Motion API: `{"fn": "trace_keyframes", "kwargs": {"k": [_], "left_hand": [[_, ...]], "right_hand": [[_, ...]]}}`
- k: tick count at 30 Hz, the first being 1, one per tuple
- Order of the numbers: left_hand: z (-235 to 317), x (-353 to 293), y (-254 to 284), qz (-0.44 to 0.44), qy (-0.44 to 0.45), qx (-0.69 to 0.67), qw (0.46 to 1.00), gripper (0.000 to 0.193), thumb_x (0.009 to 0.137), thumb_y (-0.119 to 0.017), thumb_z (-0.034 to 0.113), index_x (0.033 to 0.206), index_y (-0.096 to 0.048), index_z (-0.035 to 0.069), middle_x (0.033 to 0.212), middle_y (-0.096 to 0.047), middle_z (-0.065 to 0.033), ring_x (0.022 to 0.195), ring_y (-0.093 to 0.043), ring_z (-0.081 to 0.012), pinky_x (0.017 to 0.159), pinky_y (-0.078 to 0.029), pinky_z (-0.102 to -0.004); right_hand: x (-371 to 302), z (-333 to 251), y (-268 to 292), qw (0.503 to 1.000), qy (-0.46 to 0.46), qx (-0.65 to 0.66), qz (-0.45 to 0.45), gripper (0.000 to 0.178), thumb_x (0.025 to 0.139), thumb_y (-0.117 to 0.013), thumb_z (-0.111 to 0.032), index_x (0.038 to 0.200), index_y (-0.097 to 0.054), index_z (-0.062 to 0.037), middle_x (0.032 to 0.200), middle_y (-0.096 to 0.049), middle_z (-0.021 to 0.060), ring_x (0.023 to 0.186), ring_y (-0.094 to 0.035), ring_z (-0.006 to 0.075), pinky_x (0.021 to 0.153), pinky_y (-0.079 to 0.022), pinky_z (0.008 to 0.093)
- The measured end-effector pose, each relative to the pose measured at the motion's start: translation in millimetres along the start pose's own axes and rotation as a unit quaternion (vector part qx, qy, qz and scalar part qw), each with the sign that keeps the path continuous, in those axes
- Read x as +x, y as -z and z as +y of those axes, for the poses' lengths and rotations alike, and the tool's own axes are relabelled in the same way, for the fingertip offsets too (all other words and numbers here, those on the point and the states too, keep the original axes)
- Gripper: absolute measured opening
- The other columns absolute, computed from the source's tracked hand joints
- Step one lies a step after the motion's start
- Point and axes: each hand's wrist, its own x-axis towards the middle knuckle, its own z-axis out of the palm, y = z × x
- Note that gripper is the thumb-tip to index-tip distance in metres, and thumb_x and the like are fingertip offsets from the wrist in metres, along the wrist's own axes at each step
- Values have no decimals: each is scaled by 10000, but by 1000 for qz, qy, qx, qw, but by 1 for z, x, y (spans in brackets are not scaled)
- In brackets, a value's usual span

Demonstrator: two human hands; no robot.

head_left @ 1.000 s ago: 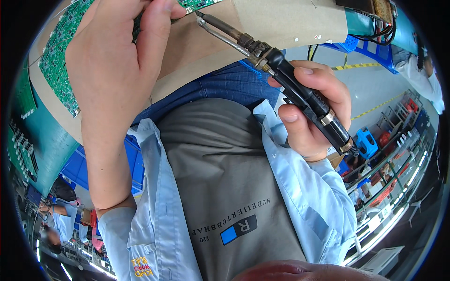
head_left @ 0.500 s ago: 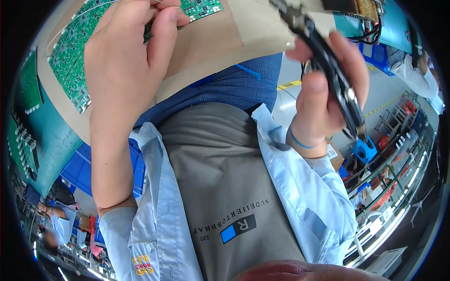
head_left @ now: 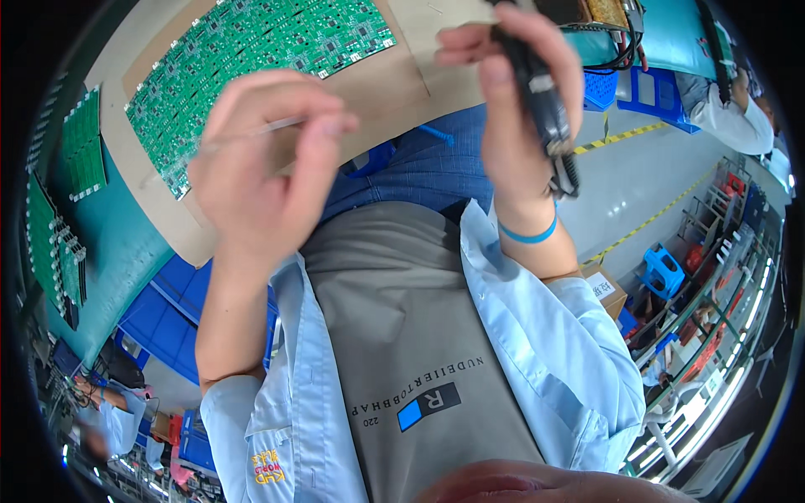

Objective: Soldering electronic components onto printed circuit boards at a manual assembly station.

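My left hand (head_left: pixel 260 159), blurred by motion, is in front of the near edge of a green circuit board panel (head_left: pixel 277 42). Its thumb and forefinger are pinched on a thin silvery wire (head_left: pixel 281 125), whose far end smears out to the left. To the right, my right hand (head_left: pixel 524 109) is raised with black-handled pliers (head_left: pixel 543 105) lying along the palm. The thumb and some fingers reach leftward past the tool. The jaws are mostly hidden by the fingers and the top of the picture.
The panel lies on a brown sheet (head_left: pixel 377 96) on the worktable. More green boards (head_left: pixel 84 151) rest on a teal mat (head_left: pixel 126 226) at left. Black cables (head_left: pixel 616 54) are at upper right. Blue crates, a blue stool (head_left: pixel 662 272) and other people are farther off.
My left hand has moved nearer and to the right, off the panel, with the wire. My right hand has shifted left and up, its pliers turned more upright. More of the panel shows.
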Motion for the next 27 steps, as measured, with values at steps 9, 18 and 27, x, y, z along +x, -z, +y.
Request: {"fn": "trace_keyframes", "kwargs": {"k": [9, 18, 27], "left_hand": [[9, -17, -1, -18, 31, -126, 991, 149, 795, -763, -43, 928, -766, 23, 899, -747, -72, 856, -676, -219, 771, -548, -305], [-15, -13, 13, 19, 32, -105, 994, 129, 817, -749, -75, 915, -745, 9, 908, -755, -81, 765, -670, -180, 671, -530, -258], [-35, 6, 10, 3, 27, 67, 997, 95, 892, -702, -82, 949, -667, -13, 916, -757, -58, 639, -650, -128, 541, -473, -218]], "right_hand": [[-35, -32, -12, 992, -10, -35, -123, 357, 850, -739, 77, 1195, -713, -10, 968, -744, 100, 810, -721, 187, 747, -570, 280], [-39, -28, -4, 991, -36, -19, -125, 394, 889, -777, 13, 1263, -657, 13, 970, -737, 128, 838, -742, 214, 767, -589, 297], [-59, -14, 15, 995, -32, 95, -2, 627, 976, -793, -339, 1378, -525, 61, 1041, -724, 180, 882, -761, 271, 805, -612, 324]]}}
